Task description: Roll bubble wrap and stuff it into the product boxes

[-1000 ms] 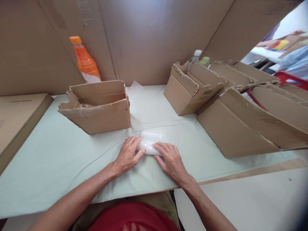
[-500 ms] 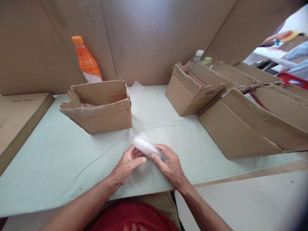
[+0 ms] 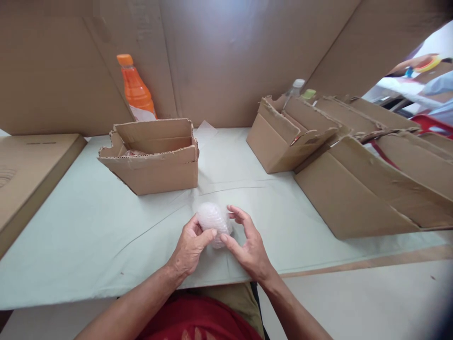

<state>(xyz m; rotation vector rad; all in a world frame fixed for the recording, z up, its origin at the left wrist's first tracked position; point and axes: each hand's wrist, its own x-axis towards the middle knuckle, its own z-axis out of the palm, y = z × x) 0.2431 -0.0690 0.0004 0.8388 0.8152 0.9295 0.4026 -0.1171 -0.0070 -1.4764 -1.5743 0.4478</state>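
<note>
A bundle of clear bubble wrap (image 3: 214,221) is held just above the pale green cloth near the table's front edge. What lies inside the wrap cannot be made out. My left hand (image 3: 191,243) grips the bundle from its left side, thumb on top and fingers tucked underneath. On the other side, my right hand (image 3: 249,243) has its thumb and fingers spread apart; the thumb tip is at the wrap's lower right, while the fingers stand off its right edge.
An open cardboard box (image 3: 159,174) stands behind my hands, with an orange bottle (image 3: 138,92) beyond it. More open cardboard boxes (image 3: 354,193) fill the right side. A flat carton (image 3: 35,165) lies at the left. Another person's hand (image 3: 423,61) holds a tape roll at the far right.
The wrapped bundle has turned from a slanted position to a more upright, rounder one. My right hand has loosened from its end and opened. The view has shifted slightly.
</note>
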